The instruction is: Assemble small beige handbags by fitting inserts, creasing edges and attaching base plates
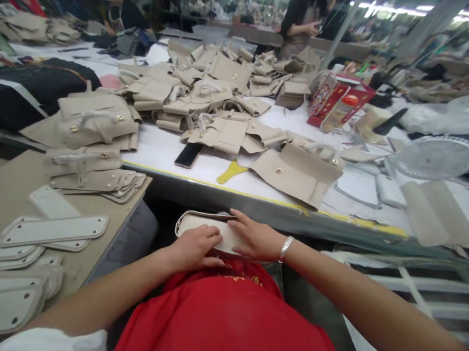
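Observation:
A beige bag [226, 237] with a pale rounded edge at its left end rests against my lap, just below the table edge. My left hand [196, 245] bends its fingers over the top of it, with the thumb at the near side. From the right, my right hand [256, 239] lies on the bag with fingers stretched and spread, one reaching toward the far edge. The bag's underside is hidden. Beyond it, a beige flap piece with a gold clasp [294, 176] lies on the table.
Beige bag parts [208, 92] are heaped across the white table [160, 155]. A black phone [188, 155], a yellow template [231, 171] and a red box [338, 100] lie among them. Stacked pale oblong panels [56, 231] sit on the left board. Co-workers [307, 21] are behind.

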